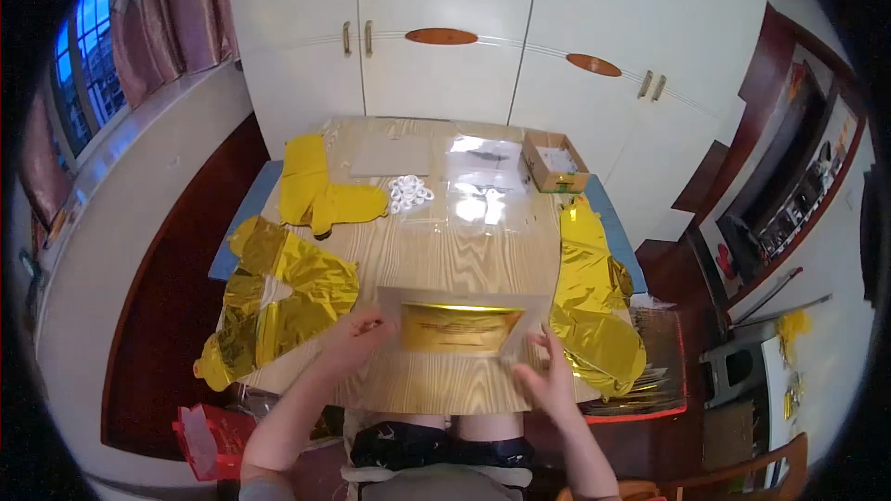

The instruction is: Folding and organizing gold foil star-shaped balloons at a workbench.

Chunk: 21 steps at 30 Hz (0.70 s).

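Note:
A flat greyish sheet with a shiny gold foil panel in its middle is over the near part of the table. My left hand is closed with its fingers at the sheet's left edge. Beside the right edge is my right hand, thumb and fingers apart; whether its fingertips touch the edge is hard to tell. Gold foil balloons, deflated and flat, lie on both sides: one crumpled balloon left of my left hand, another gold balloon right of my right hand.
Farther back on the wooden table are a yellow foil balloon, a heap of white rings, a grey board, clear plastic bags and a cardboard box. A red bag stands at lower left. White cabinets rise behind.

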Available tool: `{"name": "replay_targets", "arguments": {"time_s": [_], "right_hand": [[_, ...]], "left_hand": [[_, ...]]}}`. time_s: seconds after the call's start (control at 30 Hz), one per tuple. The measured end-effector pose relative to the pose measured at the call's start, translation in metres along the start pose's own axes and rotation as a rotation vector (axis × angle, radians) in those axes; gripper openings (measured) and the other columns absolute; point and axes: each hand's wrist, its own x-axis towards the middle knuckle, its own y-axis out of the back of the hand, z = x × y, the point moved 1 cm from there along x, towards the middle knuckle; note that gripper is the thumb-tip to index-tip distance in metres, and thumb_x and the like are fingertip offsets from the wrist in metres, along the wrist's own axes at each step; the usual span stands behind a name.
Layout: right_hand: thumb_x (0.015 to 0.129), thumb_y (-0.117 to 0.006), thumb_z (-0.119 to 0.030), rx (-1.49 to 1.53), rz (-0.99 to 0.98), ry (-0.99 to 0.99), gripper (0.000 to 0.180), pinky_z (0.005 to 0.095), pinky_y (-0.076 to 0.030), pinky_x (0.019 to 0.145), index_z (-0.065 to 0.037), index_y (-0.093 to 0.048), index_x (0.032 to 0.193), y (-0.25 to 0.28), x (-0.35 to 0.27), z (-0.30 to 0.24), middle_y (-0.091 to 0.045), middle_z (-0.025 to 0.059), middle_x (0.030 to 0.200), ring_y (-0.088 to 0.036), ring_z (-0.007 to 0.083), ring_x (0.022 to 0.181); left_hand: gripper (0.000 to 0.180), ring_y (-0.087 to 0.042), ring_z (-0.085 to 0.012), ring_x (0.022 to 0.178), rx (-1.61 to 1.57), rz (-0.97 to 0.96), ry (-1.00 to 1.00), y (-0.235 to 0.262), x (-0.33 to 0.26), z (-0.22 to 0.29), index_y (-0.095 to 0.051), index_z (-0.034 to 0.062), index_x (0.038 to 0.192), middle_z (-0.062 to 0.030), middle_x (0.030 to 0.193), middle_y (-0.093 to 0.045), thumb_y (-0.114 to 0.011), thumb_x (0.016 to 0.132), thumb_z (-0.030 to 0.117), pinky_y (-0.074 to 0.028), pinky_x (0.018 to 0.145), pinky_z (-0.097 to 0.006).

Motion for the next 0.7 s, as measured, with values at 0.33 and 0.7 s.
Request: {"name": "replay_targets", "arguments": {"time_s": [0.33,0.7], "right_hand": [[0.09,-0.064,-0.018,0.177,-0.201,-0.095,0.019,0.0303,-0.051,0.069,-0.003,-0.068,0.102,0.0,0.012,-0.001,-0.069,0.0112,0.092,-0.067,0.0218,0.079],[0.082,-0.075,-0.022,0.083,-0.323,-0.065,0.023,0.0301,-0.048,0.061,-0.002,-0.068,0.09,0.007,0.026,-0.014,-0.066,0.011,0.076,-0.06,0.0162,0.066]], "left_hand": [[0.034,-0.055,-0.0062,0.09,0.221,0.053,-0.155,-0.007,-0.02,0.006,-0.061,0.0079,0.117,0.0018,0.101,-0.061,-0.07,0.085,0.008,-0.044,0.08,-0.025],[0.039,-0.058,-0.0086,0.09,-0.186,0.001,-0.065,-0.018,-0.02,-0.001,-0.062,0.0049,0.116,-0.0021,0.101,-0.064,-0.075,0.079,0.003,-0.049,0.071,-0.026]]}}
